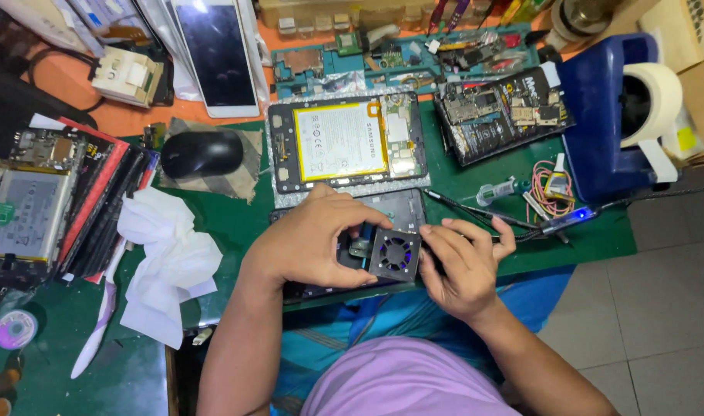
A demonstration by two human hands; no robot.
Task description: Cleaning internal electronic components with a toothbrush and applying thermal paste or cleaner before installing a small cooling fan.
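My left hand (309,239) and my right hand (463,266) meet at the near edge of a green work mat (236,216). Between them sits a small square black fan unit (395,253), gripped on its left side by my left fingers and on its right side by my right fingers. The fan rests over a dark flat device (398,208) lying on the mat. Just beyond lies an opened tablet (344,142) with its yellow-edged white battery showing. What lies under my left palm is hidden.
A black mouse (201,152) and crumpled white tissue (167,254) lie to the left, beside stacked opened devices (36,204). A blue tape dispenser (606,115) stands right, with coiled wires (552,189), a syringe and a lit cable near it. Circuit boards (502,112) fill the back.
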